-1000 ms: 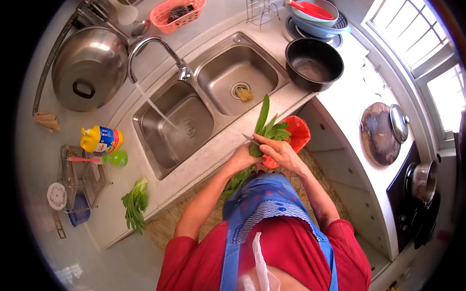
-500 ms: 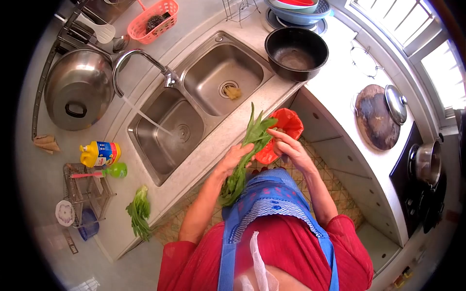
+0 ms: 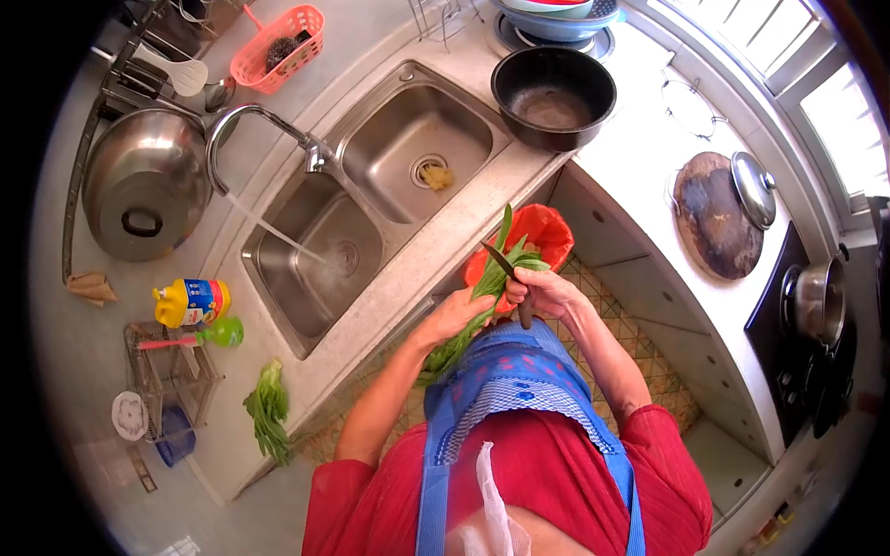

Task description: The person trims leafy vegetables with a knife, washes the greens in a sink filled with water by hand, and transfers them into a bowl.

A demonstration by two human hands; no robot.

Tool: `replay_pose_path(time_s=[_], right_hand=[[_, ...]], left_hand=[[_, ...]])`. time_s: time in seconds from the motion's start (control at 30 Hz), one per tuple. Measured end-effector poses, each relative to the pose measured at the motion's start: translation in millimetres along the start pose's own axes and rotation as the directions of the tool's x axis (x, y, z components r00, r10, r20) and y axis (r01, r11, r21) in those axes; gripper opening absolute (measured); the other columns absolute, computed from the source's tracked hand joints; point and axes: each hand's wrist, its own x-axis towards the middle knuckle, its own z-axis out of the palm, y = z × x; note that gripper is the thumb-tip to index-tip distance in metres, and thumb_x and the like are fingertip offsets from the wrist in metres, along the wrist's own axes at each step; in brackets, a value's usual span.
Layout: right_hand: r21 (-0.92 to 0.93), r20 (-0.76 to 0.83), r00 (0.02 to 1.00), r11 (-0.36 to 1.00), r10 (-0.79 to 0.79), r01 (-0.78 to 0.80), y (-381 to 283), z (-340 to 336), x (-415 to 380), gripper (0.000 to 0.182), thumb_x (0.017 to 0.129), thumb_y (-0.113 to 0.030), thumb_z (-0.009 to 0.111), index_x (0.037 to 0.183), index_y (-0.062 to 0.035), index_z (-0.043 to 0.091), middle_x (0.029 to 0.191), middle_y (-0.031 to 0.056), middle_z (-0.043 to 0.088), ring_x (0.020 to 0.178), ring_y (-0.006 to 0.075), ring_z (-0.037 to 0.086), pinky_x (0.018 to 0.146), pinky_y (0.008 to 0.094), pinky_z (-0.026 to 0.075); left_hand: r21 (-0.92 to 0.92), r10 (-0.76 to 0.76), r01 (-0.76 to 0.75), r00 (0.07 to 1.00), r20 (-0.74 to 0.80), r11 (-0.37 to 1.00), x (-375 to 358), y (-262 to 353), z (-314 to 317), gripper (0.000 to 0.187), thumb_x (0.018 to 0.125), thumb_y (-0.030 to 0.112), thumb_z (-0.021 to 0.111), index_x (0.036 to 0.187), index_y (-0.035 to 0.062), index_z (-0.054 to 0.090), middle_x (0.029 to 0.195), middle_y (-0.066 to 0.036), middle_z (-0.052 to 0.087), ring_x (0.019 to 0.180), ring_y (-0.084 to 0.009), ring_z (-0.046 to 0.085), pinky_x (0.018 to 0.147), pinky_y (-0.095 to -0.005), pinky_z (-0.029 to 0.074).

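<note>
Since 0.5 s ago the right hand (image 3: 547, 292) has turned so that a knife (image 3: 505, 269) now shows in its grip, the dark blade pointing toward 11 o'clock across the greens (image 3: 487, 283), where before the hand lay open against the red bag (image 3: 547, 232). Its fingers are curled shut round the knife handle, which sticks out below the fist toward 6 o'clock. At 9 o'clock from it, the left hand (image 3: 454, 317) is wrapped round the middle of the greens, fingers pressed together on the stems. That bunch runs from a leaf tip at 12 o'clock, over the red bag, down to its lower end at 7 o'clock against the blue apron (image 3: 505, 389). Both hands sit just off the counter edge (image 3: 408, 278), in front of the double sink (image 3: 371, 204). Water runs from the tap (image 3: 250, 125) into the left basin at 10 o'clock from the hands. A black pot (image 3: 553, 97) stands on the counter at 12 o'clock. A 2nd bunch of leaves (image 3: 267, 412) lies on the counter at 8 o'clock, well apart, near a yellow bottle (image 3: 190, 301) and a wire rack (image 3: 167, 371). A steel lid (image 3: 144, 181) rests far left at 10 o'clock, and a pink basket (image 3: 278, 46) sits beyond the tap.
</note>
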Motion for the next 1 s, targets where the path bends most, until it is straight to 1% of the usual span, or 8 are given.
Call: replay_pose_path(time_s=[0.1,0.23,0.3,0.5,0.57,0.7,0.8,1.0], right_hand=[[0.056,-0.006,0.996,0.994,0.090,-0.090,5.8,2.2,0.9,0.019,0.088,-0.024,0.055,0.077,-0.0088,0.052,0.067,-0.0003,0.046,0.063,0.0118,0.044,0.061,0.0261,0.038],[-0.647,-0.105,0.966,0.754,-0.238,0.116,19.8,12.5,-1.3,0.027,0.085,-0.011,0.057,0.111,-0.0049,0.056,0.078,0.0034,0.058,0.073,0.0182,0.054,0.069,0.0321,0.042],[-0.961,0.271,0.905,-0.038,-0.329,0.273,18.1,4.5,-3.6,0.042,0.078,-0.008,0.059,0.120,-0.0112,0.053,0.085,0.0090,0.060,0.078,0.0263,0.055,0.073,0.0377,0.042],[-0.954,-0.079,0.959,0.299,-0.273,0.006,28.2,-40.0,1.5,0.044,0.078,-0.006,0.055,0.121,-0.0153,0.054,0.100,0.0070,0.063,0.093,0.0206,0.057,0.086,0.0371,0.043],[-0.962,-0.095,0.809,0.264,-0.580,0.076,7.4,-102.0,-17.6,0.036,0.085,-0.005,0.049,0.119,-0.0158,0.055,0.101,0.0063,0.065,0.086,0.0184,0.063,0.077,0.0300,0.051],[-0.871,-0.103,0.940,-0.426,-0.324,-0.243,-1.7,-102.3,-3.7,0.057,0.082,-0.028,0.057,0.133,-0.0133,0.037,0.089,0.0142,0.065,0.075,0.0296,0.064,0.065,0.0386,0.051],[-0.619,-0.494,0.835,-0.576,-0.243,-0.534,43.7,-152.8,43.5,0.105,0.074,-0.045,0.063,0.136,0.0078,-0.004,0.084,0.0235,0.063,0.079,0.0323,0.064,0.067,0.0401,0.050],[-0.615,-0.528,0.826,-0.581,-0.198,-0.533,21.8,-116.4,37.2,0.099,0.072,-0.042,0.063,0.138,0.0044,0.005,0.081,0.0189,0.064,0.078,0.0294,0.064,0.068,0.0399,0.050]], left_hand=[[0.020,0.017,-0.017,1.000,-0.011,1.000,-8.8,1.9,2.2,0.030,0.090,0.035,0.051,0.095,0.0052,0.050,0.073,-0.002,0.051,0.058,-0.0090,0.048,0.048,-0.0221,0.039],[-0.096,-0.094,0.095,0.995,0.012,0.991,-20.2,-4.1,0.2,0.030,0.090,0.034,0.050,0.097,0.0046,0.051,0.072,-0.002,0.050,0.057,-0.0088,0.047,0.048,-0.0205,0.038],[-0.137,-0.100,0.102,0.995,0.025,0.985,-21.4,-11.5,-1.7,0.030,0.090,0.033,0.051,0.097,0.0041,0.051,0.072,-0.002,0.050,0.057,-0.0086,0.047,0.048,-0.0203,0.038],[-0.270,-0.149,0.127,0.987,-0.062,0.954,-53.8,-3.5,1.9,0.029,0.089,0.030,0.053,0.096,0.0020,0.053,0.071,-0.002,0.050,0.056,-0.0067,0.045,0.046,-0.0193,0.036],[-0.338,-0.136,0.113,0.990,-0.044,0.934,-85.1,20.2,-18.3,0.029,0.089,0.029,0.053,0.097,0.0019,0.054,0.071,-0.001,0.050,0.055,-0.0061,0.044,0.045,-0.0190,0.035],[-0.393,0.007,-0.111,0.967,-0.255,0.913,-116.6,37.7,-37.8,0.030,0.090,0.027,0.051,0.099,-0.0016,0.053,0.070,-0.002,0.047,0.053,-0.0065,0.042,0.044,-0.0189,0.034],[-0.387,0.100,-0.219,0.947,-0.304,0.896,-113.4,41.0,-40.4,0.032,0.091,0.028,0.050,0.100,-0.0029,0.051,0.066,-0.001,0.044,0.049,-0.0069,0.040,0.044,-0.0200,0.033],[-0.461,0.184,-0.351,0.912,-0.367,0.815,-125.7,31.5,-52.2,0.034,0.091,0.029,0.051,0.102,-0.0029,0.050,0.066,-0.002,0.043,0.048,-0.0075,0.038,0.045,-0.0210,0.034]])
